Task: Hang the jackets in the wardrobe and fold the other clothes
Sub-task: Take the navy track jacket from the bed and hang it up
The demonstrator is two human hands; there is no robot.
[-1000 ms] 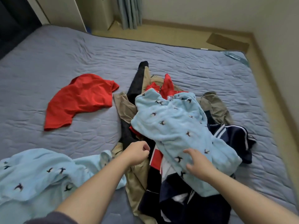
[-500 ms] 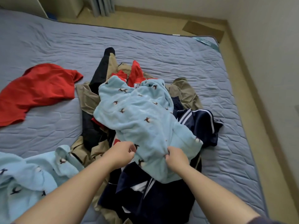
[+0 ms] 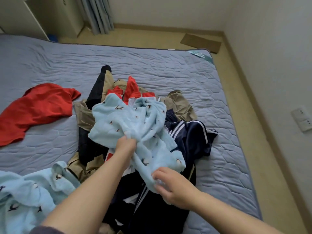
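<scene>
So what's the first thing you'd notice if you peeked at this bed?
The fluffy light blue top with little birds, on the clothes pile in the middle of the bed, gripped by the left hand and the right hand. Then the bright red shirt, lying alone to the pile's left.

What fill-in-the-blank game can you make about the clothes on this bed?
The left hand and right hand both grip a bird-print fleece garment coloured light ____.
The shirt lying alone on the quilted mattress is ____.
The navy track jacket has ____ stripes.
Missing words: blue; red; white.
</scene>
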